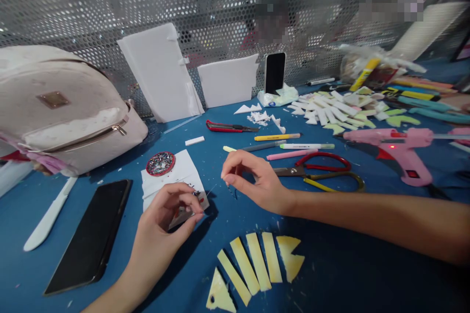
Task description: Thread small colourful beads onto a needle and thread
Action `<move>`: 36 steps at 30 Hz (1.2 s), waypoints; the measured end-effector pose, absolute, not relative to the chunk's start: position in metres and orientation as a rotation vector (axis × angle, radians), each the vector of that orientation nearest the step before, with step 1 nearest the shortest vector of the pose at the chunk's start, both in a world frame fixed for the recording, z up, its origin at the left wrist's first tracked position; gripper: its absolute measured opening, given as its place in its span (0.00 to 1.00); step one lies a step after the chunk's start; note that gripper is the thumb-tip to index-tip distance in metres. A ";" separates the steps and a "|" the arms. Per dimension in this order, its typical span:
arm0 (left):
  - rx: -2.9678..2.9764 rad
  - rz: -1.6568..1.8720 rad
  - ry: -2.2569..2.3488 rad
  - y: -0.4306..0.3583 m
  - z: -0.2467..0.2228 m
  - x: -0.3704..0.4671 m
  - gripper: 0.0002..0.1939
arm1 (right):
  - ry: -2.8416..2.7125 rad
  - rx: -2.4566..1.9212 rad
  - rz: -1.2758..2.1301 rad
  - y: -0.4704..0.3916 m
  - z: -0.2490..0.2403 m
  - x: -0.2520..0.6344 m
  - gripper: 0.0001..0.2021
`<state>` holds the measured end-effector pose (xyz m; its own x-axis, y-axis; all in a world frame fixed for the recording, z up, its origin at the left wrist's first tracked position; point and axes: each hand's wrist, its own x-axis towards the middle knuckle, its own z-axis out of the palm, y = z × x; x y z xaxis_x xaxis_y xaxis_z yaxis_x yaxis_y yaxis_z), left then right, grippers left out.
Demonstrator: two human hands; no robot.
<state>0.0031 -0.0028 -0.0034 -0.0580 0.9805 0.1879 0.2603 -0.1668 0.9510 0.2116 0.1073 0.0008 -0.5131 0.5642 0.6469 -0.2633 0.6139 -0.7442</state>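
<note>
Pinching thumb against forefinger, the right hand (260, 181) holds a thin dark strand (235, 193) that dangles over the blue table (216, 147), between the two hands. The left hand (167, 220) curls its fingers above the white paper (189, 166), thumb and forefinger nearly meeting in a narrow gap; I cannot tell whether anything fine lies between them. A round red-rimmed dish (160, 163) of tiny dark and pale bits rests on that paper, with loose specks beside the left fingers. Nearer the wearer lies a yellow fish shape in separate pieces: a triangular head (221, 293), four strips (258, 261) and a notched tail (288, 259). Scissors (326, 176) lie beyond the right forearm, near a pink glue gun (398, 144).
</note>
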 end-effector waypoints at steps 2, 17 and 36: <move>1.460 1.284 1.367 -0.003 -0.003 0.004 0.14 | -1.840 -0.245 1.045 0.108 0.000 0.211 0.03; 1.431 1.296 1.335 -0.003 0.000 0.006 0.14 | -1.826 -0.247 1.042 0.108 0.000 0.211 0.04; 1.352 1.292 1.384 -0.005 0.005 0.014 0.15 | -1.830 -0.247 1.042 0.108 0.000 0.211 0.03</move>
